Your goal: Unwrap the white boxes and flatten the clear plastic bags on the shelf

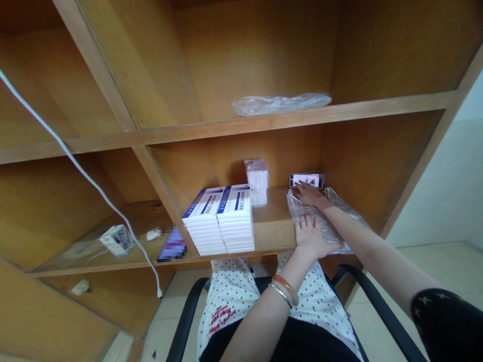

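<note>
My left hand [311, 236] lies flat, fingers spread, on a crumpled clear plastic bag [320, 218] at the front edge of a wooden shelf [273, 229]. My right hand [307, 195] rests on the far end of that bag, just below a smartphone [307, 180] lying with its screen lit. To the left of my hands stand two stacks of white boxes with blue markings [219, 221]. Behind them sits a white wrapped pack [257, 176]. Neither hand touches the boxes.
Another plastic bag [281, 104] lies on the shelf above. A white cable [88, 176] hangs across the left compartments, where a small white box [117, 240] lies on its side. Black chair arms [377, 311] flank my polka-dot lap [226, 301].
</note>
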